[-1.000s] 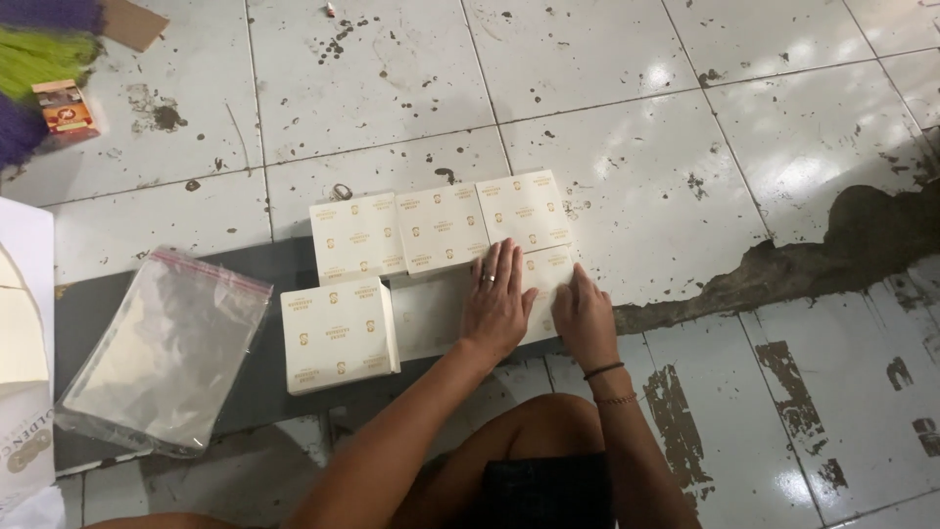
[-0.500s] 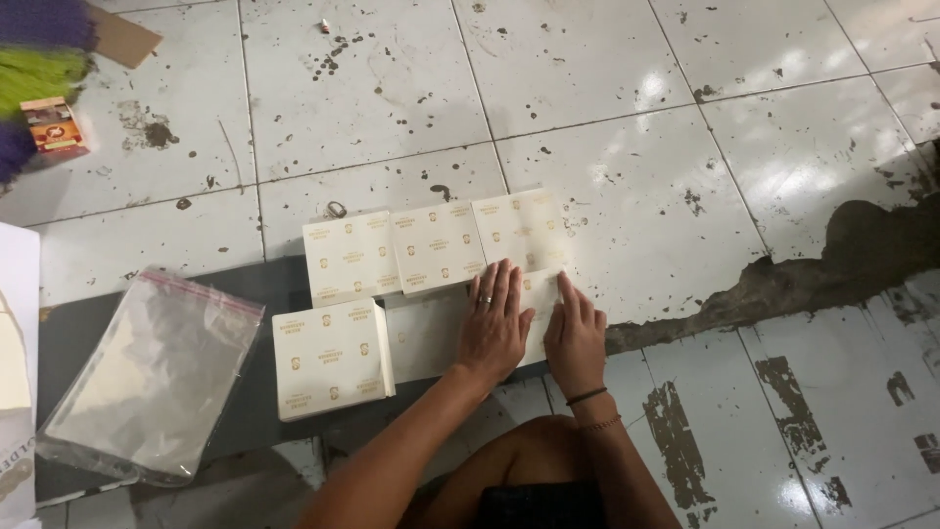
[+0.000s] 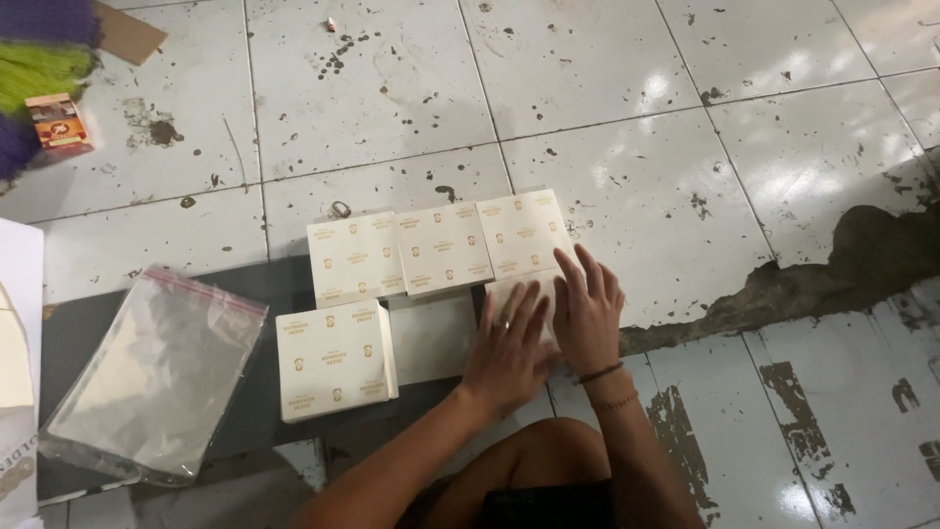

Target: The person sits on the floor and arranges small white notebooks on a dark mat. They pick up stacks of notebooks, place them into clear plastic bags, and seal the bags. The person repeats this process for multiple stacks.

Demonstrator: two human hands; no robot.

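Left hand (image 3: 511, 345) and right hand (image 3: 587, 306) laid flat on a cream printed paper stack (image 3: 517, 294) at centre frame, similar cream stacks (image 3: 441, 248) arranged alongside, clear plastic zip bag (image 3: 157, 372) seen lower left, stained white floor tiles (image 3: 627, 118)

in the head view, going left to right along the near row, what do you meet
clear plastic bag → cream printed stack → plain pale stack → left hand → right hand, both hands flat on the last stack.

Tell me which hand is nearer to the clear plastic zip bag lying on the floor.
Left. The left hand rests flat on the cream paper stacks, on the side toward the clear plastic zip bag; the right hand lies beyond it, farther from the bag.
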